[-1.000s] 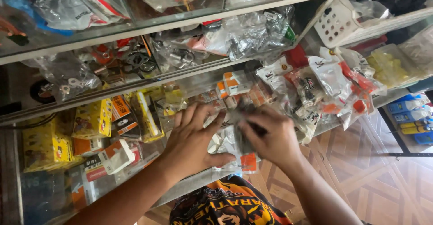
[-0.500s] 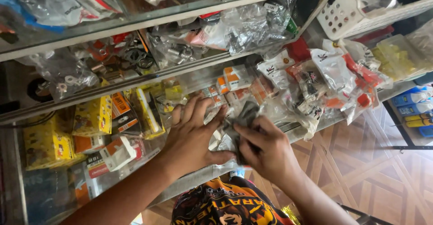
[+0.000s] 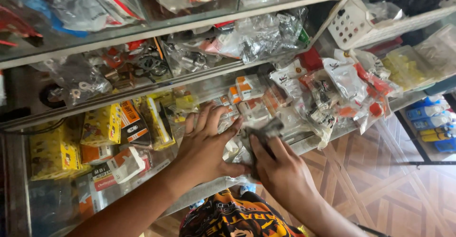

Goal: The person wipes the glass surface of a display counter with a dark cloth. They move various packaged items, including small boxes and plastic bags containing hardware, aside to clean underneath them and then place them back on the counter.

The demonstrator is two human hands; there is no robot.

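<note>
A: Hands first — what has each got?

B: The left hand lies flat with fingers spread on a heap of small clear packets on the near glass shelf. Its grip is wide open; it presses down and closes on nothing.

A: And the right?

B: The right hand sits just right of the left, nearly touching it. Its grip is closed round a dark grey packet, pinched at the near end, the far end sticking up over the heap.

A: What lies about them?

B: Left of the left hand, under the glass, yellow boxes and an orange-and-white box. Right of the heap, more bagged parts with red and orange labels spill along the shelf. Farther off, the next shelf carries bags of metal washers and rings and crinkled clear bags.

A: Anything at the far right?

B: A white perforated basket on the upper shelf, and blue bottles low at the right edge, above a patterned tile floor.
</note>
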